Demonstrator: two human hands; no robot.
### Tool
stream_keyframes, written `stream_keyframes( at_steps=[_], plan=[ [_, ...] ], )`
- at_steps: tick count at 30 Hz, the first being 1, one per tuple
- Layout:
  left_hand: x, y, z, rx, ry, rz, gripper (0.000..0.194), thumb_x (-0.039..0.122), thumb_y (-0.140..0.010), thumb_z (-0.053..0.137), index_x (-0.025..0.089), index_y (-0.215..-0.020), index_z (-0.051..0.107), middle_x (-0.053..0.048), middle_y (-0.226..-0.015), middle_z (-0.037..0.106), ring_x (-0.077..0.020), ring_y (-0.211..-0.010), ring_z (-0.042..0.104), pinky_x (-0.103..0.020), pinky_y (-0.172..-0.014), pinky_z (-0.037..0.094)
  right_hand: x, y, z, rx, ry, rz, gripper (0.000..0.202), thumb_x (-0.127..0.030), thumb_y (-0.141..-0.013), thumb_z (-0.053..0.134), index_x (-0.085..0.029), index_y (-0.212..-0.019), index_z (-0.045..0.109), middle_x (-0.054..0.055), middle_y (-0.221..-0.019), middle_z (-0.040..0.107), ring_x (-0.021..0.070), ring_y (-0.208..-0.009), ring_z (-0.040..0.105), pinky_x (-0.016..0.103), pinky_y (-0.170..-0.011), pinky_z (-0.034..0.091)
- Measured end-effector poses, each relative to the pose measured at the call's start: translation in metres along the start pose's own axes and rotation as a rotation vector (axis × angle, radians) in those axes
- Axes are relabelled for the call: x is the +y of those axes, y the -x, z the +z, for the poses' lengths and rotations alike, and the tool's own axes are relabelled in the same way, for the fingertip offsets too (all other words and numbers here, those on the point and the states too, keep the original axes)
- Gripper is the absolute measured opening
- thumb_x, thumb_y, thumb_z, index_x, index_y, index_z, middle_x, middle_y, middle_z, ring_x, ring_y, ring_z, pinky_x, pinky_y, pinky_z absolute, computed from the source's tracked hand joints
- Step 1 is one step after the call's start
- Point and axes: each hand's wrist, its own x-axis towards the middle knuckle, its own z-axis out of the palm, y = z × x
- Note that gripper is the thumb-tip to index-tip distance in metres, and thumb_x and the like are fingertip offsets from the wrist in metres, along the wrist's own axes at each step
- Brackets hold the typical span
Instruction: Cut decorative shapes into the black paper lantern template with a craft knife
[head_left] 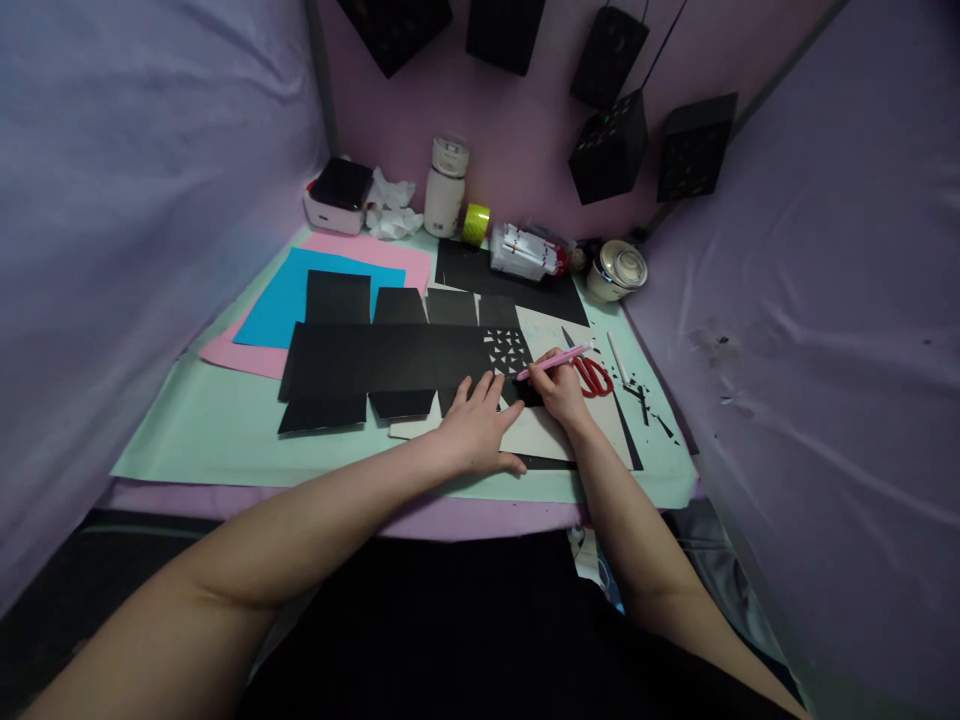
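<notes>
A sheet of black card [420,355] with flaps on both long sides lies across the table; its right end has several small triangular cut-outs. My left hand [480,425] lies flat with fingers spread, pressing on the card's lower right edge. In my right hand [559,388] is a pink pen-shaped craft knife [566,358], tilted, its tip down at the card just below the cut-outs. The tip itself is too small to make out. Under the card's right end lies a white board [604,440]. Red-handled scissors [594,377] rest right beside my right hand.
Blue paper [277,300] and pink paper [240,352] lie at left. Behind stand a white bottle [445,190], yellow tape [475,225], a packet [525,252] and a lidded cup [616,270]. Black scraps [643,405] litter the right side. Black boxes [611,150] hang overhead.
</notes>
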Motion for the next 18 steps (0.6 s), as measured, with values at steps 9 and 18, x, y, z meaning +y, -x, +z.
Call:
stream_keyframes(
  at_steps=[9,18],
  plan=[
    [-0.0002,-0.0001,0.0004,0.001,-0.004,-0.001,0.102,0.079,-0.068,0.061,0.024,-0.150,0.035,-0.017,-0.163,0.012,-0.0411,-0.149,0.003,-0.061,-0.116,0.006,0.0007,-0.0016,0.0007,0.045,0.033,-0.008,0.020,-0.037,-0.085,0.059,-0.021,-0.074,0.052,-0.001,-0.066,0.058,0.0154,-0.060,0.053,0.029,-0.061,0.043],
    [0.0001,-0.0009,0.0004,0.000,-0.007,-0.001,0.103,0.079,-0.068,0.060,0.022,-0.150,0.035,-0.019,-0.162,0.011,-0.0420,-0.149,0.002,-0.061,-0.116,0.006,-0.0010,-0.0005,0.0011,0.049,0.033,-0.023,0.022,-0.037,-0.085,0.059,-0.021,-0.071,0.054,0.000,-0.070,0.058,0.0150,-0.062,0.054,0.029,-0.064,0.044]
  ],
)
